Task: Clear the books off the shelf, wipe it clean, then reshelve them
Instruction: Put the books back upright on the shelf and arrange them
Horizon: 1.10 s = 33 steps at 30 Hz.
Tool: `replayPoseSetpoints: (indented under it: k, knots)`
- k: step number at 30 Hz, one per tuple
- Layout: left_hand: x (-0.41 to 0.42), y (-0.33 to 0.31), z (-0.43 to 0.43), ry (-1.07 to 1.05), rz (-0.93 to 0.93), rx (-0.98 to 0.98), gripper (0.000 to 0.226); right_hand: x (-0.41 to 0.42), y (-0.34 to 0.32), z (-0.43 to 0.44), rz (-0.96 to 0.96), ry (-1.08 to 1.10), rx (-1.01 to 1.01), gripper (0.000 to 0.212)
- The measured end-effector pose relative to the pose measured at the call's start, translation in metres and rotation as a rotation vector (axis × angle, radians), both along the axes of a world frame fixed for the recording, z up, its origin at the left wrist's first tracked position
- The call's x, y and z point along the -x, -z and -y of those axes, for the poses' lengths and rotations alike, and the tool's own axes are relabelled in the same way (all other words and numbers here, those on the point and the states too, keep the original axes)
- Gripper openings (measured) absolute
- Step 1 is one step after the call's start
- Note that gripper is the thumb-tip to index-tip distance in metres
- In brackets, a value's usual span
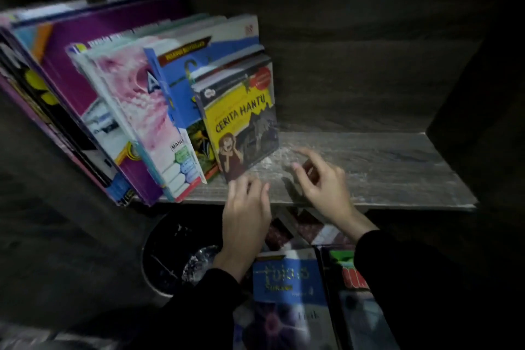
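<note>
Yellow "Cerita Hantu" book (241,125) at the fingertips, centre frame

Fingers (235,189) of the left hand (245,207) lie nearly straight, touching the book's lower edge without gripping, likely steadying it since it ends the leaning row of books (127,108) at left. The right hand (321,182) hovers loosely curled over the wooden shelf board (383,167), apparently holding nothing. Pale dust (272,162) suggests wiping is still due. A blue book (287,278) lies below.

left hand (245,207) reaches forward, fingers straight; right hand (322,183) just beside it, fingers loosely curled.
</note>
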<state>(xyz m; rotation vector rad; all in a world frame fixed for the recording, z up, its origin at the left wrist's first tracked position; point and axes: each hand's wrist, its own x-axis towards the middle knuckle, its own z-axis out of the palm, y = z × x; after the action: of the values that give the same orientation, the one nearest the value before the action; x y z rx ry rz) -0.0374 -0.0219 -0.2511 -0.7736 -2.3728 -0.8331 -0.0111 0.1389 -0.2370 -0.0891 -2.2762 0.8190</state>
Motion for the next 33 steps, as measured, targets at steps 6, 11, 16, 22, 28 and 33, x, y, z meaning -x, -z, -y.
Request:
replayPoseSetpoints:
  k: [6, 11, 16, 22, 28, 33]
  knots:
    - [-0.048, 0.063, -0.046, 0.263, 0.268, 0.043, 0.042, -0.085, 0.091, -0.045, 0.154, 0.089, -0.062, 0.026]
    - [-0.086, 0.142, -0.087, 0.280, 0.829, 0.217, 0.060, -0.138, 0.173, -0.095, 0.917, 0.417, 0.025, 0.046]
    - [-0.117, 0.216, -0.112, 0.280, 1.275, 0.025, 0.075, -0.169, 0.226, -0.110, 1.250, 0.486, 0.361, 0.086]
    - [-0.134, 0.241, -0.131, 0.249, 1.545, -0.177, 0.092, -0.178, 0.251, -0.108, 1.038, 0.482, 0.785, 0.099]
    - [-0.138, 0.279, -0.150, 0.094, 1.719, -0.350, 0.078, -0.171, 0.261, -0.118, 0.951, 0.556, 1.006, 0.097]
    - [-0.139, 0.263, -0.150, 0.074, 1.793, -0.585, 0.036, -0.172, 0.262, -0.122, 0.998, 0.523, 0.980, 0.092]
